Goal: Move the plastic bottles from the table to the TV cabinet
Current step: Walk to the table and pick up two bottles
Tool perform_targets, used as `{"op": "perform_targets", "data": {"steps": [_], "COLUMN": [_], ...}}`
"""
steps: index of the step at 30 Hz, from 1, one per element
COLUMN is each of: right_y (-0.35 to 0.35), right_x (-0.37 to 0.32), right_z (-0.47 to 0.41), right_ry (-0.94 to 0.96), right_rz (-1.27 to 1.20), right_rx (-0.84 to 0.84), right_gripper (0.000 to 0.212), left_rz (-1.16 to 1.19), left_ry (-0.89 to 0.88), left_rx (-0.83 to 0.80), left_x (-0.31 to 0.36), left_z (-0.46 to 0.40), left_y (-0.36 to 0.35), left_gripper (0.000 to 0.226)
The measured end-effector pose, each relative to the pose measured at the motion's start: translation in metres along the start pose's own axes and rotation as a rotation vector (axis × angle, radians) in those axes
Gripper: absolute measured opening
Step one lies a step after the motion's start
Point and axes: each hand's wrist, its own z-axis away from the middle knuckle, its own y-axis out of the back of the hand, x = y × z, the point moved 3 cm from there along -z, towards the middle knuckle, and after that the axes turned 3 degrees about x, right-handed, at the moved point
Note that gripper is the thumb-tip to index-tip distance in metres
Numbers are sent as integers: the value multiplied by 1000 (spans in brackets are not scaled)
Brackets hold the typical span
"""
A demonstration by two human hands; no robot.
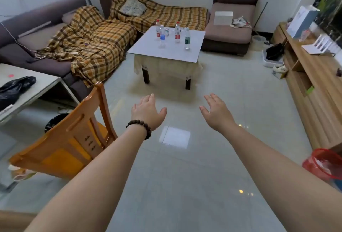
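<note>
Several clear plastic bottles stand upright on the low white-topped table (148,50) across the room: a green-labelled one (187,39), a blue-labelled one (162,37), and two red-labelled ones (177,33) (157,28). The wooden TV cabinet (312,76) runs along the right wall. My left hand (147,110), with a bead bracelet on its wrist, and my right hand (216,110) reach forward over the tiled floor, both open and empty, well short of the table.
A wooden chair (74,135) stands close on my left beside a grey table (27,91). Sofas with a plaid blanket (96,35) line the far left. A brown armchair (231,26) sits behind the low table. A red basket (323,163) is at my right.
</note>
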Motion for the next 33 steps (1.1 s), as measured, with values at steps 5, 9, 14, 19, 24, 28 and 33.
{"op": "perform_targets", "data": {"steps": [5, 9, 14, 19, 24, 28, 33], "right_y": [-26, -37, -54, -73, -78, -73, -74], "right_x": [6, 9, 17, 34, 50, 60, 69], "right_z": [-4, -31, -85, -169, -272, -354, -436], "right_ry": [-81, -106, -111, -122, -139, -125, -133], "right_rz": [8, 11, 14, -1, -22, -27, -27], "right_rx": [-36, -38, -41, -58, -123, -133, -150], "right_gripper": [56, 55, 54, 54, 54, 54, 54], "left_rz": [-2, -9, 2, -21, -65, -76, -69], "left_ry": [-21, -20, -6, 6, 19, 24, 22], "left_rx": [-51, -66, -102, -129, -134, -132, -121], "left_x": [-13, -20, -24, -20, 0, 19, 27], "left_z": [-19, -45, -94, -173, -277, -355, -430], "left_y": [-17, -29, -51, -75, -86, -91, -102], "left_gripper": [72, 71, 72, 71, 70, 71, 72]}}
